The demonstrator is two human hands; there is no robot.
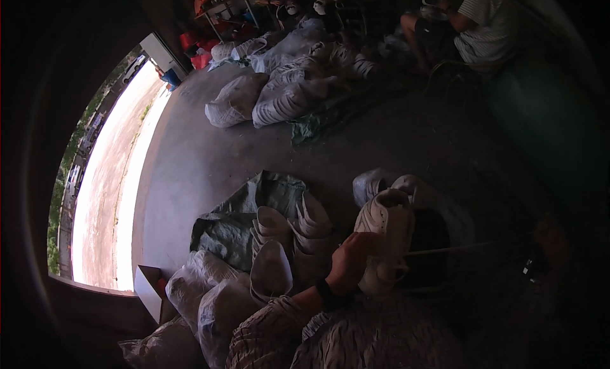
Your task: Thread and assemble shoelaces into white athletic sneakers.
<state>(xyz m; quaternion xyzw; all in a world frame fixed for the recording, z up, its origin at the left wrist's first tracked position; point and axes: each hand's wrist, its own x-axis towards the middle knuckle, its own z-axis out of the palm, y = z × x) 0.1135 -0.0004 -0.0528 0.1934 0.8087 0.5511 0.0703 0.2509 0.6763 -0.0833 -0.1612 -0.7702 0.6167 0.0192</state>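
Note:
My left hand point(353, 258), with a dark band at the wrist, is closed on a pale high-top shoe point(395, 218). The shoe is held over my lap, its opening tilted up and away from me. From its lower part a thin light lace point(467, 247) stretches almost straight to the right. At that end my right hand point(549, 234) shows only dimly in the dark, closed around the lace. Below it is a small object with a bright glint point(528, 267) that I cannot make out. Just left of my left hand stand nested stacks of pale shoe uppers point(311, 226).
A green woven sheet point(222, 234) lies under the stacks. Clear plastic bags point(219, 308) sit at the near left. Farther off are filled white bags point(236, 101) and a seated person point(486, 32) holding a shoe. A bright doorway point(105, 191) opens at left.

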